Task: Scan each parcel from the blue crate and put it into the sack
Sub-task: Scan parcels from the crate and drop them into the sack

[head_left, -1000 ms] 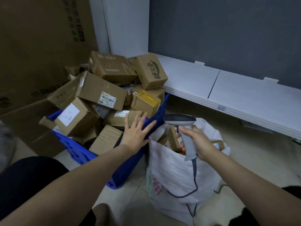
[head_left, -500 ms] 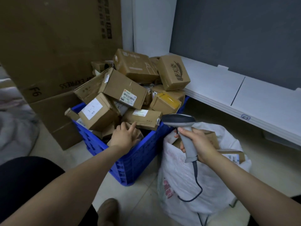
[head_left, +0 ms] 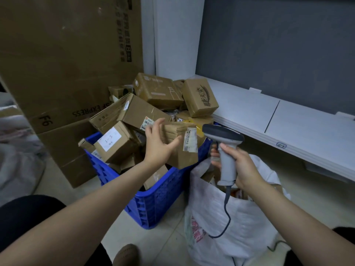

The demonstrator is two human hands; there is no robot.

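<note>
My left hand (head_left: pixel 158 143) grips a brown cardboard parcel (head_left: pixel 181 145) with a white label on its right face, lifted above the near right corner of the blue crate (head_left: pixel 153 204). The crate is heaped with several brown parcels (head_left: pixel 142 112). My right hand (head_left: pixel 240 167) holds a grey barcode scanner (head_left: pixel 225 150) by its handle. The scanner's dark head sits just right of the lifted parcel's label. Below the scanner stands the white sack (head_left: pixel 230 217), open at the top, with parcels partly visible inside. The scanner's cable hangs down over the sack.
A tall brown carton (head_left: pixel 67 73) stands behind and left of the crate. A low white shelf (head_left: pixel 288 121) runs along the grey wall at right. My dark-clothed knee (head_left: pixel 25 217) and a brown shoe (head_left: pixel 125 255) are at the bottom. Pale floor shows between crate and sack.
My left hand took a parcel out of the crate and lifted it to the right, up beside the scanner head. My right hand kept the scanner over the sack.
</note>
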